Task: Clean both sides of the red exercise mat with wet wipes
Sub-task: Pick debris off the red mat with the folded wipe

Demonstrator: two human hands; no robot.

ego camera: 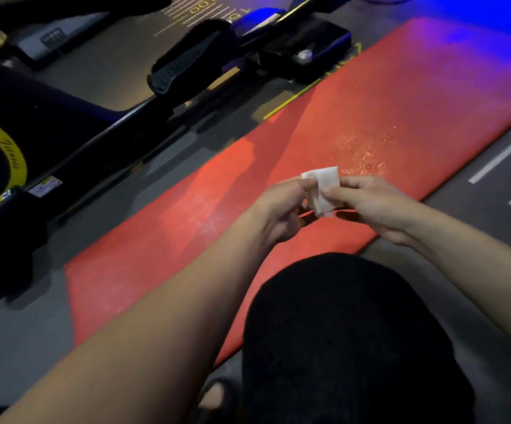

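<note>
The red exercise mat (pixel 355 117) lies flat on the grey floor, running from lower left to upper right. Wet, glistening specks show on it near the middle. A small folded white wet wipe (pixel 323 186) is held in the air just above the mat. My left hand (pixel 281 209) pinches its left edge and my right hand (pixel 373 206) pinches its right edge with thumb and fingers. My dark-clothed knee hides the mat's near edge.
A black and yellow exercise machine (pixel 18 142) with a long rail and foot pedal (pixel 186 59) stands along the mat's left side. White and yellow floor lines (pixel 505 154) mark the grey floor on the right. Blue light falls on the mat's far end.
</note>
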